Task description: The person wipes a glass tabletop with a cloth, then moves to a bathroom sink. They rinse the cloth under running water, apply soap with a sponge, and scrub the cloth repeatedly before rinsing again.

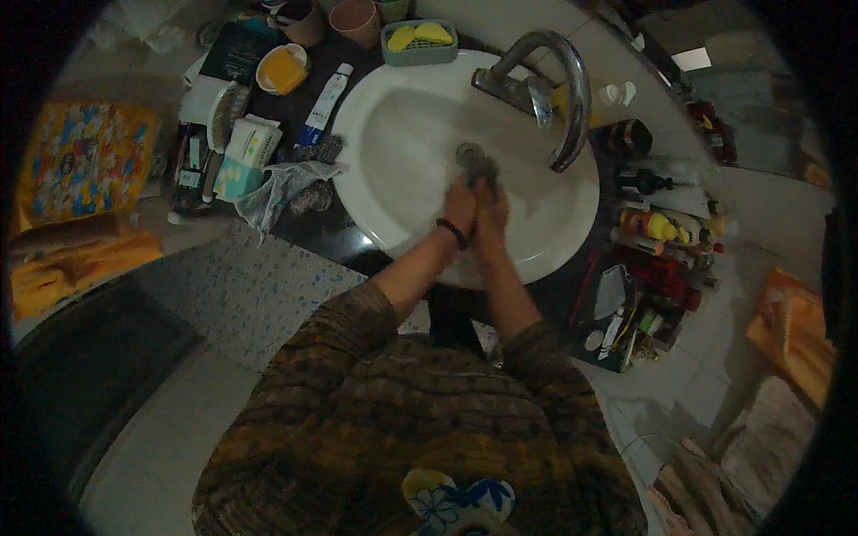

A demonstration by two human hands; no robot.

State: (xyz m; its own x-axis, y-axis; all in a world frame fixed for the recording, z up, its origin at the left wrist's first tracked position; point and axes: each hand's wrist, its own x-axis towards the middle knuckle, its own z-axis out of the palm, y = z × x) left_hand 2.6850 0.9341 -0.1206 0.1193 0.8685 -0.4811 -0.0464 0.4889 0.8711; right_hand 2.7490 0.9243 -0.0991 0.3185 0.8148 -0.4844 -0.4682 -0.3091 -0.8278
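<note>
My left hand [461, 206] and my right hand [491, 213] are pressed together over the white oval washbasin [382, 154]. A dark bracelet [452, 233] circles my left wrist. At my fingertips is a dark grey, blurred patch [481, 173]; I cannot tell whether it is a held thing or shadow. Just beyond it sits the round drain [470, 151]. The curved chrome faucet [578, 100] arches over the basin's right side, apart from my hands. No water stream is visible from its spout.
Left of the basin lie a toothpaste tube [326, 104], a soap box [249, 157], steel wool [312, 199] and a mesh cloth [281, 191]. A green soap dish [419, 53] holds yellow pieces at the rim. Several bottles [653, 224] crowd the right counter, with a comb [584, 285] nearby.
</note>
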